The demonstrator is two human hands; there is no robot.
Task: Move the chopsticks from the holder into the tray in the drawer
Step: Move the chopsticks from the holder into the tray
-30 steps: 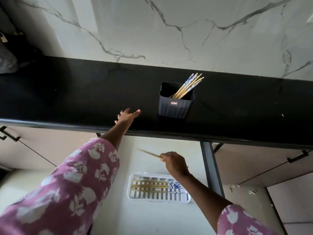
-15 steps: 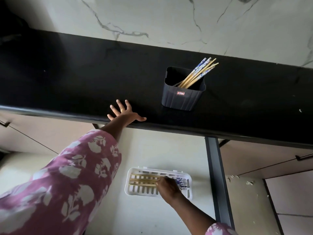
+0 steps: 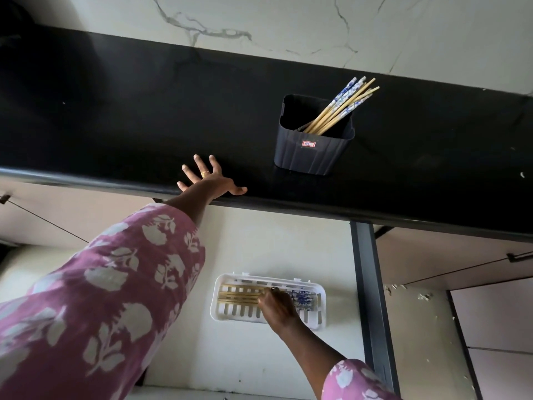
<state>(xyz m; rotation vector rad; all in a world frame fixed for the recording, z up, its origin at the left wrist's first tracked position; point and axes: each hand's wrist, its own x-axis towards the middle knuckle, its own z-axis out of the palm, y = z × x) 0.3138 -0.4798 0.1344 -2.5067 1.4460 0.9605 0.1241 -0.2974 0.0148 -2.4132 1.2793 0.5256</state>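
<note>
A dark ribbed holder stands on the black counter with several wooden and blue-patterned chopsticks leaning out to the right. Below, in the open drawer, a white slotted tray holds several chopsticks lying flat. My right hand is down in the tray, its curled fingers on those chopsticks; the back of the hand hides the fingertips. My left hand rests flat on the counter's front edge, fingers spread, left of the holder.
The drawer's pale floor surrounds the tray. A grey metal upright borders the drawer on the right. Cabinet fronts with dark handles flank it. A marble wall backs the counter.
My right hand went from holding a chopstick in the air down into the tray and stays there. My left hand spread flat on the counter edge.
</note>
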